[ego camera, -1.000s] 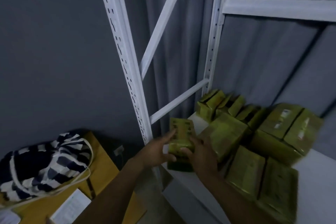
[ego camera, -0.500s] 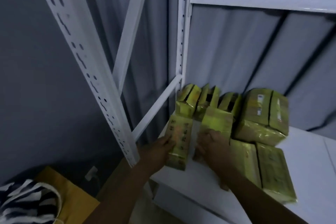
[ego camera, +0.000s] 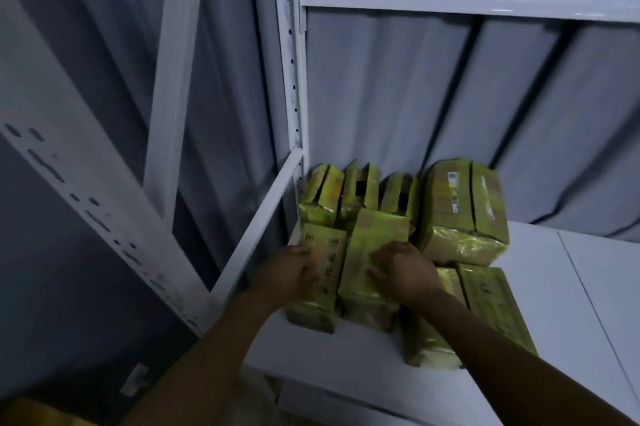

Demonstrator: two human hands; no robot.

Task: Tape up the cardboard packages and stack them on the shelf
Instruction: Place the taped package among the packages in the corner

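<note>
Yellow-green wrap shines under the left fingers (ego camera: 308, 254), which lie close together, curled over the left edge of the package (ego camera: 329, 273) and onto its top. The left hand (ego camera: 291, 275) holds it there. The package lies flat at the shelf's (ego camera: 346, 366) front left corner. Its long axis runs from the front edge toward the back, with the printed face up.

The right hand (ego camera: 405, 270) rests knuckles-up on the neighbouring package (ego camera: 375, 235), its fingers bent. Blur hides whether they pinch the wrap or only press it.

Half a second ago a strip of white shelf showed between these two packages. Now they lie side by side and touching, both pointing the same way. A second ago the package was held in the air off the shelf's corner.

Behind them a row of upright packages (ego camera: 325, 193) stands against the white post (ego camera: 292, 79).
</note>
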